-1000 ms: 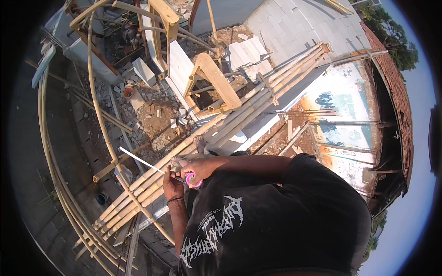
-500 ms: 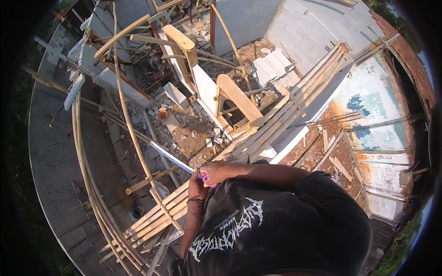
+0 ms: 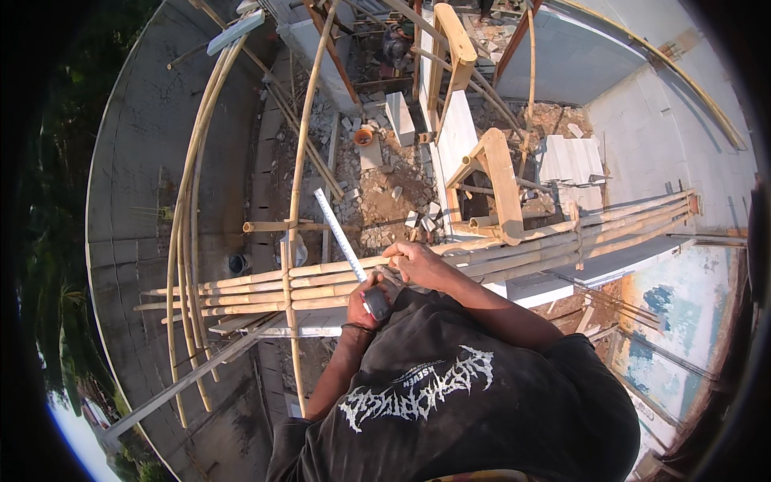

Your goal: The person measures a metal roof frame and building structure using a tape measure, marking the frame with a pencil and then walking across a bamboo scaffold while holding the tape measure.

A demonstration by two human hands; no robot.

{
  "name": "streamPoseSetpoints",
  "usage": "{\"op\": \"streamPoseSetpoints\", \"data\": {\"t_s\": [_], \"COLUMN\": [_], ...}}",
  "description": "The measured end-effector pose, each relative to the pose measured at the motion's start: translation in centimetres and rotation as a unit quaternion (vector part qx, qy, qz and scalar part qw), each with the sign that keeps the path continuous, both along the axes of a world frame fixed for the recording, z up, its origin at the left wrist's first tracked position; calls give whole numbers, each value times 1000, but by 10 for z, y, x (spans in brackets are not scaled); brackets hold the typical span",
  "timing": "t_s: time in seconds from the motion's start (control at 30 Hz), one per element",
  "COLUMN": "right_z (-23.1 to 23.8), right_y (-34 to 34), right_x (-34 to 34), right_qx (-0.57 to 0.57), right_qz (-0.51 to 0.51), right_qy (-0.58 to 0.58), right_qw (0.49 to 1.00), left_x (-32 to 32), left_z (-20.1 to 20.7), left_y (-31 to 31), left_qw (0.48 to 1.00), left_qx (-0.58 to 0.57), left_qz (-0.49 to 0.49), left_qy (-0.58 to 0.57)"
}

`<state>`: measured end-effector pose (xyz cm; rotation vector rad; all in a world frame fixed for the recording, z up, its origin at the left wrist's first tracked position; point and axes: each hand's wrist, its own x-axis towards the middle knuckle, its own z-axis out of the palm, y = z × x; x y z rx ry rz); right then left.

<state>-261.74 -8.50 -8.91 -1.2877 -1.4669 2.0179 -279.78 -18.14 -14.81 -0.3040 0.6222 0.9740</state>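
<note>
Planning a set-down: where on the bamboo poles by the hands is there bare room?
Bare: the bamboo poles between the crossing pole and left hand, and right of the cross-tie. Crowded: their left end, among curved poles, and beside the wooden frame.

Black T-shirt (image 3: pixel 514 410) with jagged pale print (image 3: pixel 418 390); dark band (image 3: pixel 359 327), perhaps a bracelet, on the left wrist (image 3: pixel 353 334).

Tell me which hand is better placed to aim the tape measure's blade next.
Probably the left hand: it holds the tape measure, with the white blade extending past the bamboo poles. The right hand is off the tape measure.
</note>
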Motion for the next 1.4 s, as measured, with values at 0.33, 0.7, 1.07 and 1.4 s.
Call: {"op": "streamPoseSetpoints", "data": {"t_s": [0.33, 0.7, 1.07, 1.4], "right_z": [-45, -137, -339, -684], "right_y": [-42, -92, -70, -166], "right_x": [-20, -52, -111, 12], "right_qx": [129, -25, -367, -462], "right_qz": [-105, 44, -394, -321], "right_qy": [-50, -168, 70, -150], "right_qw": [985, 985, 840, 813], "left_x": [17, -24, -82, -92], "left_z": [6, -80, -233, -334], "left_y": [-1, -40, -2, 41], "left_qw": [992, 966, 979, 951], "left_qx": [-9, -122, -144, -218], "left_qz": [-114, -227, -126, 41], "left_qy": [47, -6, 75, 215]}}
